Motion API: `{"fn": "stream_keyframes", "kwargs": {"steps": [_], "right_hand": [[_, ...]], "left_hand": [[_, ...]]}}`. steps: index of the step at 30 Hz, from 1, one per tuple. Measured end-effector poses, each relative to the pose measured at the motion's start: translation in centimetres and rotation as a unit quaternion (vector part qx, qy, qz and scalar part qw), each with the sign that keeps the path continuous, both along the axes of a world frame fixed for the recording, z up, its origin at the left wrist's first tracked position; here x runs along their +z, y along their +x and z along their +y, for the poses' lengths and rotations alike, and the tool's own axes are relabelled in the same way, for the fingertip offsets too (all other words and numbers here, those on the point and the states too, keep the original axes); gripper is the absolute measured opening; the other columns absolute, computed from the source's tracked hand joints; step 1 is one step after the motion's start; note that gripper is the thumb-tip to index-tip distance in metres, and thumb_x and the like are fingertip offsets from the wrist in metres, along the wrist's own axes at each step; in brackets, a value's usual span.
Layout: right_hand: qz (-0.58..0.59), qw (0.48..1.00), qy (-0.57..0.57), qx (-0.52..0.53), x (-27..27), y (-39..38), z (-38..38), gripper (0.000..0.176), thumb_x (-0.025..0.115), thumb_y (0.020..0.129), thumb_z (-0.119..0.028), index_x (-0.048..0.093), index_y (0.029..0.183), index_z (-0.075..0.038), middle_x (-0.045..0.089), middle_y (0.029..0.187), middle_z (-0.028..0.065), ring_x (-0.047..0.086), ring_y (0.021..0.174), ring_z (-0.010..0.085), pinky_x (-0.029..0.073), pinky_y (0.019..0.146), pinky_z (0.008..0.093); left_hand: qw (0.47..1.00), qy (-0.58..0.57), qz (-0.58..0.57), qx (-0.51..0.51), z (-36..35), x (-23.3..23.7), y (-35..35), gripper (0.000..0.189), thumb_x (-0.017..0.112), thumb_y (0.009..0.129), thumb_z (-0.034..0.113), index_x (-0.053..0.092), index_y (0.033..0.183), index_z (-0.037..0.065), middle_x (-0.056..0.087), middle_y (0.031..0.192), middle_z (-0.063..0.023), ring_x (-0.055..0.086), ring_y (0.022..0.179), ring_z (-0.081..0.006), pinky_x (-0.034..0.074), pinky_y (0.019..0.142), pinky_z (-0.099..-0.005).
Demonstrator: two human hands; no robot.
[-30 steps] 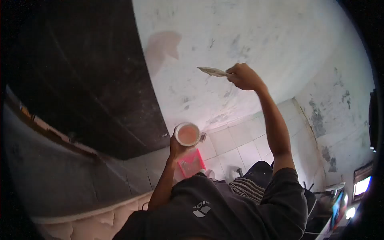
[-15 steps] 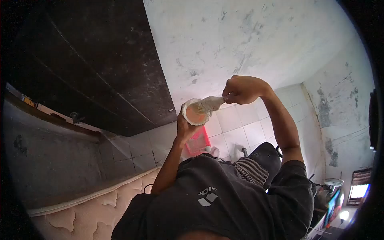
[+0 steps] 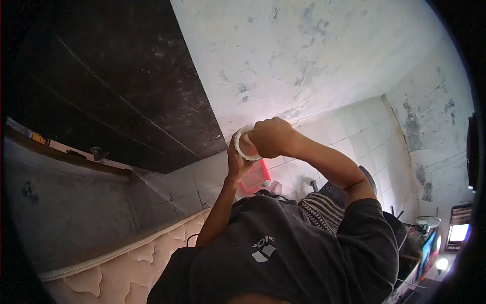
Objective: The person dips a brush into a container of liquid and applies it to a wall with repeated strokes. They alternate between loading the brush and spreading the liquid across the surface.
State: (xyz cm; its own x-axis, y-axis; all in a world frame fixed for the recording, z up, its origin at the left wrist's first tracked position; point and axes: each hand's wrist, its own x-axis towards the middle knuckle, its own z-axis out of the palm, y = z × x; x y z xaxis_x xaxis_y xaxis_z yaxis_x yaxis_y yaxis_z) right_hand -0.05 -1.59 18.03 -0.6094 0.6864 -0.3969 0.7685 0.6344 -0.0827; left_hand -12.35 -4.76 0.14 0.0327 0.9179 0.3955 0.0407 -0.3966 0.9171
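The left hand grips the tub by its side; the right hand is curled closed at the tub's mouth, its contents hidden. The tub, above the pink tray, looks light, spillable, best held round its wall.

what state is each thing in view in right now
cup: open at the top, held in the left hand
pinkish contents: part covered from view
left hand: closed around the cup
right hand: curled shut at the cup's mouth, anything in its grip hidden
pink tray: open, on the floor
wall: marked with grey patches
mattress: bare
light: glowing
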Motion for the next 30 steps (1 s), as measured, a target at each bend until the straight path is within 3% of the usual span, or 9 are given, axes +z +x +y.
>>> {"fn": "stream_keyframes", "kwargs": {"steps": [3, 9, 11, 12, 14, 17, 22, 27, 30], "right_hand": [[-0.003, 1.000, -0.008, 0.018, 0.2, -0.1, -0.6, 0.023, 0.059, 0.076, -0.016, 0.067, 0.096, -0.006, 0.066, 0.088, 0.0185, 0.067, 0.084, 0.0358, 0.054, 0.071, 0.0423], [0.036, 0.998, -0.037, -0.044, 0.2, 1.0, 0.1, 0.021, 0.060, 0.074, -0.016, 0.067, 0.086, 0.000, 0.066, 0.088, 0.0216, 0.066, 0.083, 0.0383, 0.053, 0.071, 0.0451], [0.039, 0.997, -0.043, -0.054, 0.4, 1.6, 0.5, 0.022, 0.060, 0.073, -0.017, 0.067, 0.084, 0.001, 0.066, 0.087, 0.0226, 0.066, 0.084, 0.0387, 0.053, 0.072, 0.0455], [0.042, 0.996, -0.050, -0.065, 0.5, 1.8, 0.6, 0.023, 0.059, 0.073, -0.017, 0.067, 0.082, 0.003, 0.066, 0.087, 0.0236, 0.066, 0.084, 0.0390, 0.053, 0.073, 0.0459], [0.042, 0.995, -0.052, -0.068, -0.1, 2.0, 0.8, 0.024, 0.060, 0.073, -0.018, 0.066, 0.083, 0.003, 0.066, 0.085, 0.0240, 0.066, 0.082, 0.0395, 0.053, 0.072, 0.0457], [0.070, 0.995, -0.042, -0.058, -1.2, 2.5, 0.8, 0.026, 0.060, 0.073, -0.019, 0.066, 0.083, 0.004, 0.066, 0.083, 0.0238, 0.065, 0.078, 0.0403, 0.053, 0.070, 0.0461], [0.115, 0.990, -0.076, -0.041, -1.9, 3.0, 1.2, 0.026, 0.059, 0.073, -0.019, 0.063, 0.068, 0.006, 0.061, 0.067, 0.0260, 0.063, 0.068, 0.0410, 0.050, 0.063, 0.0474], [0.151, 0.985, -0.072, -0.032, -3.5, 4.3, 1.9, 0.024, 0.058, 0.072, -0.019, 0.062, 0.064, 0.004, 0.059, 0.063, 0.0250, 0.060, 0.063, 0.0416, 0.047, 0.058, 0.0471], [0.180, 0.981, -0.055, -0.047, -2.5, 5.2, 1.7, 0.022, 0.060, 0.072, -0.019, 0.062, 0.065, 0.002, 0.060, 0.064, 0.0229, 0.059, 0.062, 0.0407, 0.045, 0.056, 0.0461]], "left_hand": [[0.998, 0.017, 0.067, 0.007, -0.6, 1.0, -0.4, 0.073, 0.087, 0.062, 0.015, 0.049, 0.123, 0.005, 0.057, 0.117, -0.0100, 0.058, 0.106, -0.0230, 0.049, 0.091, -0.0363], [0.997, -0.062, -0.023, -0.042, -1.2, 1.0, -0.5, 0.071, 0.084, 0.066, 0.011, 0.047, 0.126, 0.006, 0.055, 0.120, -0.0076, 0.057, 0.106, -0.0195, 0.049, 0.094, -0.0345], [0.967, -0.164, -0.178, -0.082, -1.3, 1.6, -0.4, 0.078, 0.088, 0.060, 0.019, 0.047, 0.125, 0.003, 0.055, 0.119, -0.0118, 0.057, 0.107, -0.0225, 0.048, 0.091, -0.0380], [0.967, -0.165, -0.178, -0.083, -1.0, 0.7, -0.5, 0.078, 0.088, 0.060, 0.019, 0.047, 0.125, 0.003, 0.055, 0.119, -0.0118, 0.057, 0.107, -0.0225, 0.048, 0.091, -0.0380], [0.996, -0.034, -0.058, -0.064, -0.2, -1.5, -0.7, 0.073, 0.087, 0.062, 0.017, 0.049, 0.124, 0.004, 0.057, 0.117, -0.0107, 0.056, 0.108, -0.0213, 0.048, 0.091, -0.0370], [0.998, 0.023, 0.039, -0.034, -0.6, 0.8, -0.7, 0.070, 0.086, 0.063, 0.014, 0.050, 0.123, 0.005, 0.058, 0.115, -0.0096, 0.056, 0.108, -0.0202, 0.047, 0.091, -0.0366], [0.998, 0.004, 0.021, -0.062, -0.6, -1.0, -0.9, 0.068, 0.085, 0.064, 0.012, 0.050, 0.122, 0.004, 0.058, 0.116, -0.0093, 0.057, 0.107, -0.0200, 0.047, 0.092, -0.0361], [0.998, -0.027, 0.022, -0.059, -0.7, -0.9, -1.3, 0.064, 0.085, 0.065, 0.013, 0.053, 0.120, 0.003, 0.060, 0.114, -0.0090, 0.059, 0.104, -0.0195, 0.047, 0.091, -0.0358], [0.998, -0.013, 0.027, -0.049, -0.3, -0.5, -1.4, 0.072, 0.088, 0.058, 0.017, 0.052, 0.118, 0.004, 0.061, 0.111, -0.0108, 0.060, 0.101, -0.0228, 0.048, 0.090, -0.0366]]}}
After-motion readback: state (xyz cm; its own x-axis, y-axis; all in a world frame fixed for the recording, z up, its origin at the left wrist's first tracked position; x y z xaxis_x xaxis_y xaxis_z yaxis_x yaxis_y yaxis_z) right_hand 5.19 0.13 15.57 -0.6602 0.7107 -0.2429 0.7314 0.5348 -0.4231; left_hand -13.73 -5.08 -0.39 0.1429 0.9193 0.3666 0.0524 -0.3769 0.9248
